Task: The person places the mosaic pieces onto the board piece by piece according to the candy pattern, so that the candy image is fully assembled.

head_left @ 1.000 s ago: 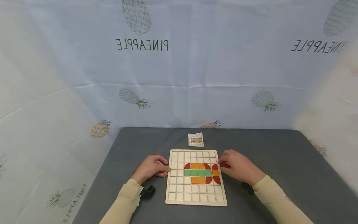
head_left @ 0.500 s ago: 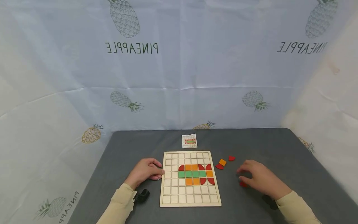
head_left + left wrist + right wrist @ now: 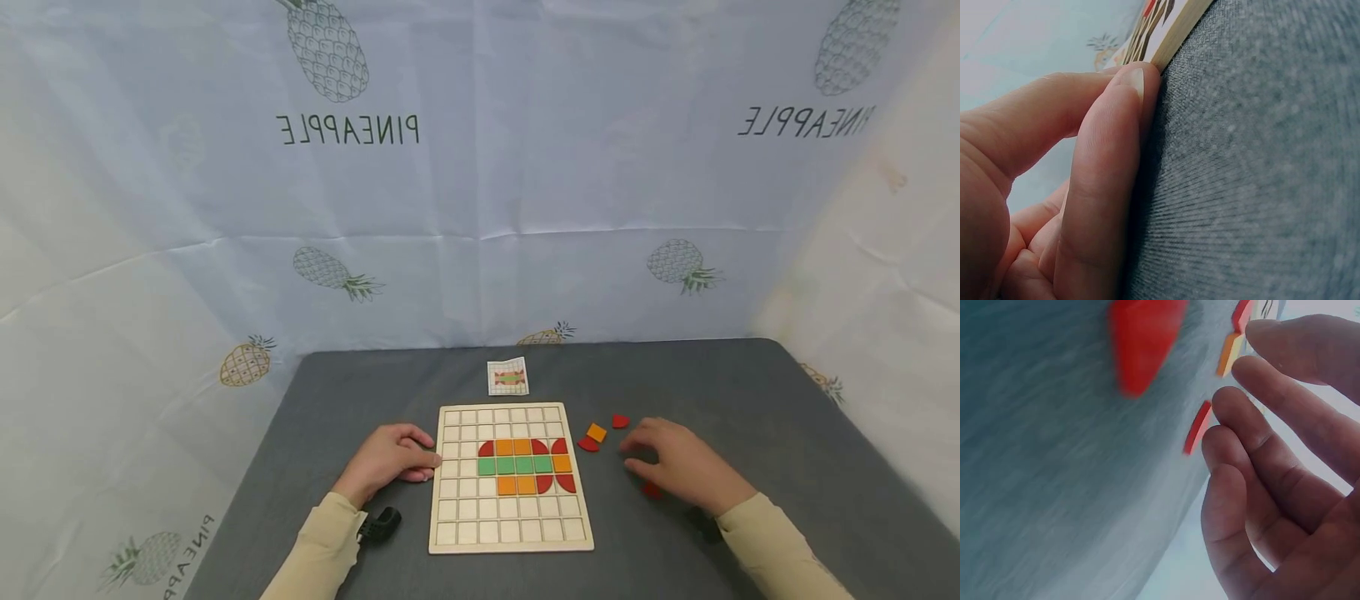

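Note:
A wooden grid board (image 3: 510, 532) lies flat on the table, with green squares (image 3: 515, 466), orange squares (image 3: 513, 447) and red quarter-round tiles (image 3: 566, 483) set in its cells. The left hand (image 3: 386, 462) rests at the board's left edge; its fingertips touch the rim (image 3: 1179, 37) in the left wrist view. Right of the board, the right hand (image 3: 682, 467) hovers with loosely bent fingers and nothing between them. Near it lie loose tiles: one orange square (image 3: 596, 432) and red pieces (image 3: 620, 422). Another red tile (image 3: 1144, 344), partly hidden by that hand in the head view, appears close and blurred in the right wrist view.
A small printed card (image 3: 507, 377) with a coloured grid pattern lies behind the board. The dark grey tabletop (image 3: 360, 379) ends at a pale pineapple-print cloth (image 3: 465, 292). Each wrist has a black device, such as the left one (image 3: 381, 525).
The right hand left the board's right edge, moved right over the loose tiles, then shifted slightly back left. The left hand stayed at the board. The head view shifted a little.

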Action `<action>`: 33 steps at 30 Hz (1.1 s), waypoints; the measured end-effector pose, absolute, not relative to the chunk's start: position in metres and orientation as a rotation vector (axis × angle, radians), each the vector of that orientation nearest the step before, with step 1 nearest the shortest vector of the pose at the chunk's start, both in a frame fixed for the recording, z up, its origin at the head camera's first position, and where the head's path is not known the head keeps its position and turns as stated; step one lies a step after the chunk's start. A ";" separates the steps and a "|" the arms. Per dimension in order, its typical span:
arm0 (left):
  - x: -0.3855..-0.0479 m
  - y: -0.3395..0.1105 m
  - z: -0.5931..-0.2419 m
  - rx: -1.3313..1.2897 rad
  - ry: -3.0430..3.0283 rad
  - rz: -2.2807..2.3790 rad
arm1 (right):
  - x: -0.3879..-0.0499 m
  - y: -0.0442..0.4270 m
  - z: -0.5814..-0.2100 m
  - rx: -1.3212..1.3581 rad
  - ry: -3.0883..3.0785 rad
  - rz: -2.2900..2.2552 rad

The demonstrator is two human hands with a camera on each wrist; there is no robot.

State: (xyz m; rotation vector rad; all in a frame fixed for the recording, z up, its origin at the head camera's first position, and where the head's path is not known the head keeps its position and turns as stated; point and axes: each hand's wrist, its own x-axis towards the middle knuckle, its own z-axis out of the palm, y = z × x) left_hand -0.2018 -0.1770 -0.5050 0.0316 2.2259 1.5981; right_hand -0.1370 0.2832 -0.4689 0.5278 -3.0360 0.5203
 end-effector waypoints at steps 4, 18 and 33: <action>-0.201 -0.177 -0.503 0.030 2.215 1.610 | -0.150 0.270 -0.469 0.539 -3.040 0.525; -0.201 -0.180 -0.502 0.063 2.219 1.608 | -0.171 0.244 -0.474 0.589 -3.077 0.508; -0.201 -0.179 -0.506 0.040 2.212 1.611 | -0.162 0.246 -0.477 0.518 -3.079 0.573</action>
